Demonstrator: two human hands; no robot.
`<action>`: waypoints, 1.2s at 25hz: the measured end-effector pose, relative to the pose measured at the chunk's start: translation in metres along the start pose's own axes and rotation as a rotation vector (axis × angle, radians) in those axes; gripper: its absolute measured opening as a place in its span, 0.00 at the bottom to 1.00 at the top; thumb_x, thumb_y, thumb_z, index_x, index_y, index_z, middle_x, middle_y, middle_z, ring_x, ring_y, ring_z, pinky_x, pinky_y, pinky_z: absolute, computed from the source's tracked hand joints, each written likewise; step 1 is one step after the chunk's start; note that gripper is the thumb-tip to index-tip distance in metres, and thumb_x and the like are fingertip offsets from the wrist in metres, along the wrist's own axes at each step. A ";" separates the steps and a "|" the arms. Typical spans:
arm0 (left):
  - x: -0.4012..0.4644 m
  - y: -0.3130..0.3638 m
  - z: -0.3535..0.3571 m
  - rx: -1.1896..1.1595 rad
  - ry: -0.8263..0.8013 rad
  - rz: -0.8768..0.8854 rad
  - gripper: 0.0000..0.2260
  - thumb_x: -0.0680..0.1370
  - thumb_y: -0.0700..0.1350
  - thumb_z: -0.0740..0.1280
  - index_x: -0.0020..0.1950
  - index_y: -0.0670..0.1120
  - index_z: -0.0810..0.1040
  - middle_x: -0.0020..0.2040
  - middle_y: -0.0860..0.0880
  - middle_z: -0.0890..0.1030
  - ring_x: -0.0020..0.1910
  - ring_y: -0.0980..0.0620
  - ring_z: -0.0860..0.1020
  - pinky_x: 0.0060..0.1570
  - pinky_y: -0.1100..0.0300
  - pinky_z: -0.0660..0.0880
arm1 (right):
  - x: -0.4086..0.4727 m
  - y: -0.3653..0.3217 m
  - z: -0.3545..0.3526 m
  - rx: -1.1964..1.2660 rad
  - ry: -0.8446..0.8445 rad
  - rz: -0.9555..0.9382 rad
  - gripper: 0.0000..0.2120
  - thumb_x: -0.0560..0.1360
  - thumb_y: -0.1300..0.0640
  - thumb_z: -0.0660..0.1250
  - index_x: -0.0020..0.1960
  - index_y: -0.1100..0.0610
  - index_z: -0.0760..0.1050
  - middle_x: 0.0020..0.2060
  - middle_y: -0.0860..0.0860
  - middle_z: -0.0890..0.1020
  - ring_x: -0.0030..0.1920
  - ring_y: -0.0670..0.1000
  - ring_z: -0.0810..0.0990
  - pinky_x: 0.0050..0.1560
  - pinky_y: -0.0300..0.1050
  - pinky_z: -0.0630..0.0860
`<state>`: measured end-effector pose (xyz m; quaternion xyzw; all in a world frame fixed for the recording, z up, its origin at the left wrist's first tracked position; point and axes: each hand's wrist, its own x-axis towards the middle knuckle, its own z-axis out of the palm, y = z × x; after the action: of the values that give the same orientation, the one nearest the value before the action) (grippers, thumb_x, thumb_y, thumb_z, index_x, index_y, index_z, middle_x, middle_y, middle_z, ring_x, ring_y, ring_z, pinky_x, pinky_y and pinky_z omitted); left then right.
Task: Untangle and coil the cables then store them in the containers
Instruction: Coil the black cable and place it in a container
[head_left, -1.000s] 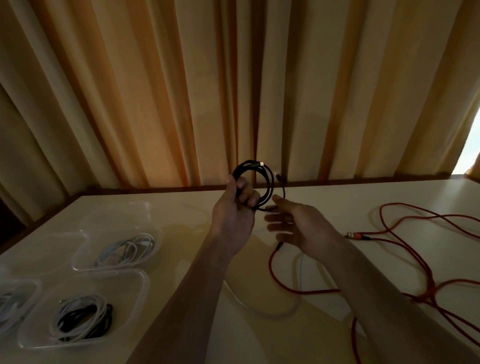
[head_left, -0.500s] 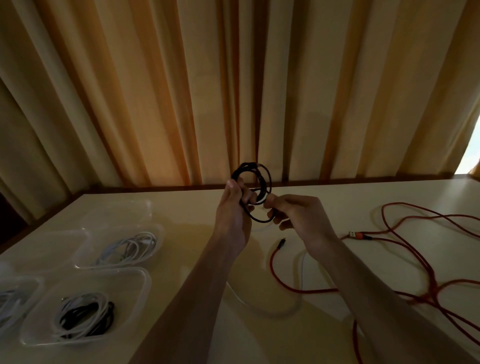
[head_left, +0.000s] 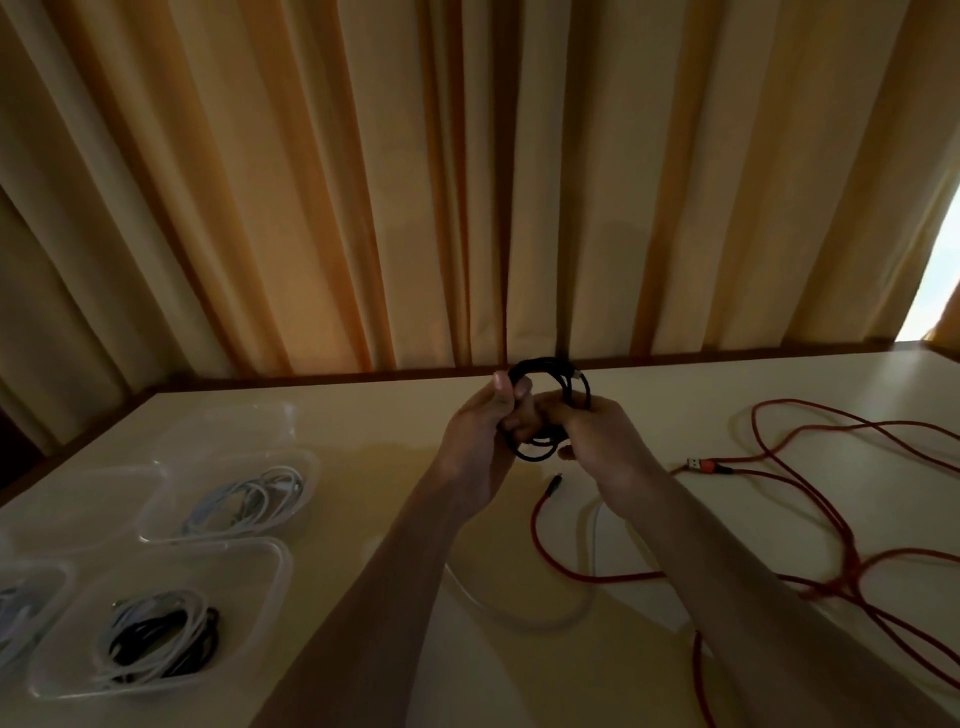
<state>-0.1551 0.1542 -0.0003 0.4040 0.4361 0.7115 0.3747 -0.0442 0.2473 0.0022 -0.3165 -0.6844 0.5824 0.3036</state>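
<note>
A coiled black cable (head_left: 549, 368) is held up above the middle of the table. My left hand (head_left: 480, 431) grips the coil's left side, thumb up. My right hand (head_left: 597, 441) holds the coil's right and lower side with curled fingers. A long red cable (head_left: 831, 499) lies loose and tangled on the table at the right, one end (head_left: 555, 479) below my hands. A white cable (head_left: 524, 616) loops on the table under my forearms. Clear plastic containers at the left hold coiled cables: one (head_left: 171, 525) with white cable, one (head_left: 62, 686) with white and black cables.
Two more clear containers stand at the far left, one (head_left: 228, 415) at the back and one (head_left: 31, 597) at the edge with a cable in it. Orange curtains (head_left: 467, 182) hang behind the table's far edge (head_left: 311, 376).
My right hand has come in from open beside the coil to gripping its right side. Both hands now hold the coil close together.
</note>
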 end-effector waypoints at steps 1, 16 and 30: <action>0.000 0.000 0.001 -0.003 0.027 -0.005 0.18 0.87 0.54 0.52 0.47 0.44 0.70 0.36 0.50 0.61 0.35 0.52 0.61 0.45 0.57 0.65 | 0.001 0.000 0.000 0.108 -0.030 0.023 0.08 0.77 0.55 0.70 0.50 0.46 0.88 0.49 0.48 0.88 0.56 0.51 0.84 0.58 0.52 0.80; 0.003 0.011 -0.003 -0.273 0.341 -0.187 0.16 0.87 0.51 0.59 0.42 0.46 0.73 0.31 0.52 0.59 0.29 0.55 0.58 0.37 0.59 0.60 | 0.008 -0.013 -0.029 0.784 -0.051 -0.077 0.07 0.81 0.65 0.66 0.56 0.61 0.82 0.43 0.55 0.84 0.42 0.51 0.82 0.53 0.51 0.81; 0.005 -0.003 -0.002 0.472 0.370 -0.092 0.13 0.87 0.52 0.58 0.53 0.43 0.71 0.30 0.55 0.71 0.26 0.59 0.68 0.34 0.59 0.67 | 0.002 -0.005 -0.015 -0.269 0.099 -0.314 0.07 0.73 0.56 0.79 0.48 0.47 0.85 0.40 0.42 0.86 0.42 0.38 0.84 0.46 0.34 0.79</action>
<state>-0.1580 0.1585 -0.0020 0.3232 0.6680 0.6343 0.2168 -0.0337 0.2572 0.0097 -0.2718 -0.7813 0.4148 0.3790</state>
